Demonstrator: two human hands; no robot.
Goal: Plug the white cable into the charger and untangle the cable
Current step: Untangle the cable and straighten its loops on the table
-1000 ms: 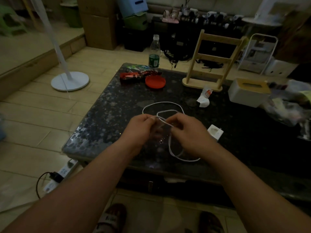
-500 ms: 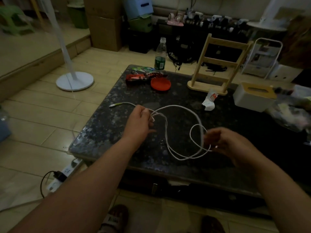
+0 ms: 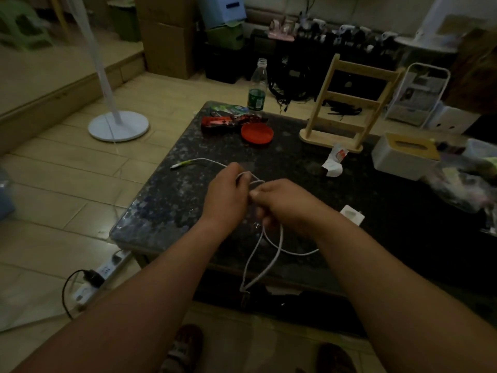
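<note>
Both hands have drawn together again over the dark speckled table [image 3: 166,200], where half a second ago they were spread wide with the white cable [image 3: 271,254] strung between them. Left of the hands, the cable's plug end [image 3: 178,165] lies on the table, its line running into the left hand [image 3: 227,196], whose fingers are closed on the cable. Touching it, the right hand [image 3: 286,203] has its fingers curled on the same bunch of cable. Below the hands, two strands hang in a long loop past the table's near edge, and one curves away under the right forearm. Just right of the right wrist, the white charger [image 3: 352,215] rests on the table, apart from the cable.
</note>
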